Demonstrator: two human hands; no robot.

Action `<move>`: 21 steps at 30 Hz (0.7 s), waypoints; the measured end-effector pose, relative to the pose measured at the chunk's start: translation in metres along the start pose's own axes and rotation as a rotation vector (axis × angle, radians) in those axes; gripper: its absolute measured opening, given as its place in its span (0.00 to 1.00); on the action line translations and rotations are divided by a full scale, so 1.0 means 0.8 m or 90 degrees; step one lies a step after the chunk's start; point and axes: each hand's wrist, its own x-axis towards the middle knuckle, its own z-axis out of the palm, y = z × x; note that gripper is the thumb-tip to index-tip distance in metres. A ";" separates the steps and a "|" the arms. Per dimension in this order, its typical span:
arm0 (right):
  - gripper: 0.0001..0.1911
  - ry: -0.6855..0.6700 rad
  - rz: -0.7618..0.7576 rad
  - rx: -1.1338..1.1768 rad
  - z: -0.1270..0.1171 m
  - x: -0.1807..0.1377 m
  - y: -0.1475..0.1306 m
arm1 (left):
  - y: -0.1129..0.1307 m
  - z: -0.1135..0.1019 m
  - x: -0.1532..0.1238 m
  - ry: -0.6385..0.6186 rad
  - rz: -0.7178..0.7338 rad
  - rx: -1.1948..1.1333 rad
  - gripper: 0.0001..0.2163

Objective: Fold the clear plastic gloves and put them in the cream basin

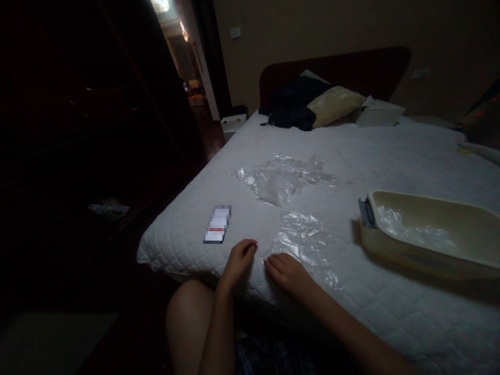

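A flattened clear plastic bag (302, 237) lies on the white quilted bed cover near the front edge. My right hand (288, 275) rests palm down at the bag's lower left edge, its fingers stretched side by side. To the left of it, my left hand (239, 260) hovers at or touches the cover. Its fingers are loosely bent with a gap to the thumb, and nothing shows between them. A phone (217, 224) with a lit, blurred-out screen lies just beyond my left hand. Farther back are more crumpled clear plastic bags (279, 179).
On the right stands a cream plastic bin (414, 265) with a grey handle and clear plastic inside. Dark clothing (292, 101), a yellowish pillow (338, 105) and a white box (380, 114) lie by the headboard (371, 62). The bed's edge drops to a dark floor at left.
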 end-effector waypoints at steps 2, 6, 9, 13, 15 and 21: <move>0.11 -0.026 -0.009 -0.026 0.015 0.001 -0.008 | -0.002 0.000 0.001 0.002 0.006 -0.007 0.08; 0.11 -0.103 0.020 -0.054 0.033 -0.002 -0.018 | -0.005 0.001 0.003 0.001 0.005 -0.019 0.08; 0.11 -0.145 0.050 -0.048 0.034 0.001 -0.022 | -0.009 0.002 0.004 -0.005 -0.005 -0.038 0.09; 0.07 -0.193 0.123 0.019 0.017 0.014 -0.023 | -0.010 0.001 0.003 -0.003 0.002 -0.045 0.09; 0.06 -0.164 0.176 0.072 0.004 0.020 -0.021 | -0.008 0.000 0.002 -0.005 0.021 -0.032 0.10; 0.09 0.020 0.351 0.324 -0.026 0.023 -0.002 | 0.001 0.008 0.002 0.007 0.082 -0.002 0.11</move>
